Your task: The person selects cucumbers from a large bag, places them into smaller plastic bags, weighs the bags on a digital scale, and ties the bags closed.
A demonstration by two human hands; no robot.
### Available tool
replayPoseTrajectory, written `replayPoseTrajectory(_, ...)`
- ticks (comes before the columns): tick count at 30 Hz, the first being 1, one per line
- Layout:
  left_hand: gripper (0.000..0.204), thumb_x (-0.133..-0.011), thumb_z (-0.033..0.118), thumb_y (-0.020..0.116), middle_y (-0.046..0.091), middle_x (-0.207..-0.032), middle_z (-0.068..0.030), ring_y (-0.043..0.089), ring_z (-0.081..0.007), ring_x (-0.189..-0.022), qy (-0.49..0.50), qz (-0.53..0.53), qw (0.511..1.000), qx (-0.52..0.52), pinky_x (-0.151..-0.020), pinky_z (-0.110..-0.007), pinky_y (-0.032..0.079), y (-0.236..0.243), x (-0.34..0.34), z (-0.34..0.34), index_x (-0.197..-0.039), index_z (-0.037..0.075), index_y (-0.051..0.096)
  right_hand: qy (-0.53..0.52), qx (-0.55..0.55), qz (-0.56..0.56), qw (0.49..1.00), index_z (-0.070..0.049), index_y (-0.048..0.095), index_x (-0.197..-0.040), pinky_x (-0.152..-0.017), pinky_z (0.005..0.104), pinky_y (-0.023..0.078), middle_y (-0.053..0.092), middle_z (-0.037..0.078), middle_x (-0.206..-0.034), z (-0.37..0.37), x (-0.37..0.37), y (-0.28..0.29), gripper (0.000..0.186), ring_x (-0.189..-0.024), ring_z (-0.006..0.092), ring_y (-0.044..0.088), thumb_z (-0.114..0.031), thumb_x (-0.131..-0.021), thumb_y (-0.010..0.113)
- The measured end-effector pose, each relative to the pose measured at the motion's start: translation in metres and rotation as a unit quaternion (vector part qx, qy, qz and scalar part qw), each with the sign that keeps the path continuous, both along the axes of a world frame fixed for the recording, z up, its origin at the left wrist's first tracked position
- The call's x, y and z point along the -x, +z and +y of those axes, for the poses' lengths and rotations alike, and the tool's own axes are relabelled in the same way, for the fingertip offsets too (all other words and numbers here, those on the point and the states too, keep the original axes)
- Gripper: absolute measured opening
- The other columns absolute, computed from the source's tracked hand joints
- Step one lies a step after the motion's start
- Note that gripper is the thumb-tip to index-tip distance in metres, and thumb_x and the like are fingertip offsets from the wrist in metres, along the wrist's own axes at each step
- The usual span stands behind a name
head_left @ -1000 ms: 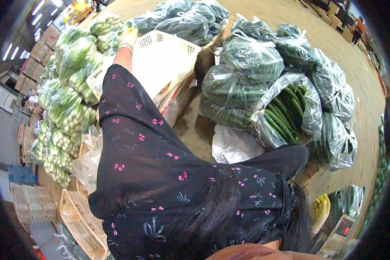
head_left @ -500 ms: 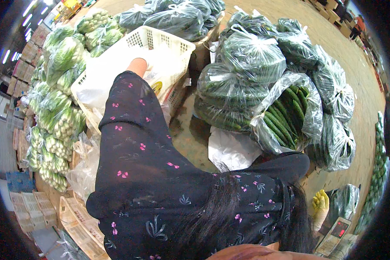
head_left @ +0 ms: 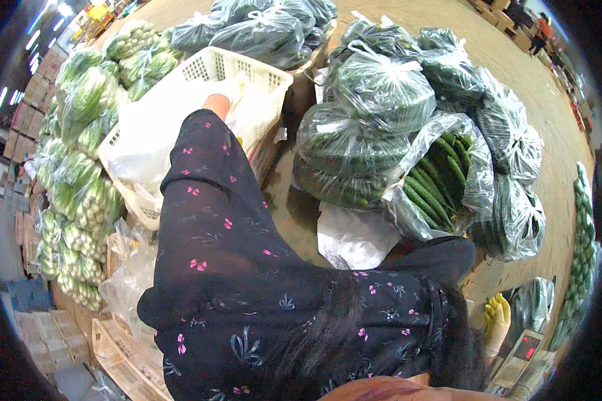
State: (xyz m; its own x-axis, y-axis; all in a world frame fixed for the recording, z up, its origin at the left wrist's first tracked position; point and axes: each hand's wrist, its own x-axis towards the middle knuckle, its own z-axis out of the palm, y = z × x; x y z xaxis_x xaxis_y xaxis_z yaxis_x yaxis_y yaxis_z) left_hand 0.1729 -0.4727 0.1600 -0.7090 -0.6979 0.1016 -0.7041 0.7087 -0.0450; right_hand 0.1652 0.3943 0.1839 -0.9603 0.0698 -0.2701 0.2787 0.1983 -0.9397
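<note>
My left arm, in a black sleeve with pink bows, reaches forward into a white plastic crate [head_left: 267, 75]. Bare skin shows at the wrist of my left hand [head_left: 217, 103]; beyond it the hand blends into bright white plastic sheeting [head_left: 147, 123], so its fingers and any hold are unclear. At the lower right, my right hand [head_left: 495, 317] wears a yellow glove with a pale cuff. Its fingers are loosely bent, with nothing visible in them. It is beside a device with a red lit display [head_left: 529, 347] and a dark bag [head_left: 532, 301].
Clear bags of cucumbers [head_left: 381, 87] are piled ahead to the right, one open bag [head_left: 435, 184] showing its cucumbers. Bagged leafy vegetables [head_left: 80, 174] are stacked on the left. Dark bags [head_left: 267, 33] stand beyond the crate. A person [head_left: 540, 33] is far off.
My left hand has shifted slightly to the right within the crate, and a yellow patch seen there before is now covered. The whole view has swung a little; my right hand stays low beside the device.
</note>
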Motion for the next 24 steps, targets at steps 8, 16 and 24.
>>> replayPoseTrajectory(8,0.047,-0.087,0.040,0.040,0.056,-0.120,-0.0168,0.052,-0.0364,-0.113,0.015,0.033,0.999,0.005,-0.096,-0.042,0.039,-0.033,0.051,0.009,-0.114,0.008,0.061,-0.029,-0.035,-0.024,0.999,-0.003,0.054,-0.117,-0.067,0.0200,0.048,0.062,0.005,-0.098,0.005,-0.023,0.003,0.030,-0.077,0.0096,0.058,-0.017,-0.091,0.053)
replayPoseTrajectory(16,0.042,-0.086,0.034,0.043,0.058,-0.117,-0.0175,0.055,-0.0328,-0.108,-0.033,-0.065,0.997,-0.001,-0.095,-0.037,0.041,-0.022,0.054,-0.031,-0.112,0.007,0.062,-0.021,-0.015,0.004,1.000,-0.002,0.055,-0.115,-0.064,0.0194,0.046,0.062,0.004,-0.093,0.004,-0.011,0.009,0.031,-0.073,0.0090,0.057,-0.019,-0.090,0.056)
replayPoseTrajectory(24,0.034,-0.081,0.029,0.046,0.065,-0.094,-0.0206,0.061,-0.0332,-0.095,-0.012,0.158,0.987,0.039,-0.086,-0.039,0.045,0.082,-0.024,-0.073,-0.092,0.006,0.068,0.055,0.036,0.077,0.995,0.001,0.055,-0.112,-0.074,0.0237,0.046,0.061,0.006,-0.097,-0.018,0.028,0.010,0.028,-0.081,0.0120,0.056,-0.015,-0.089,0.054)
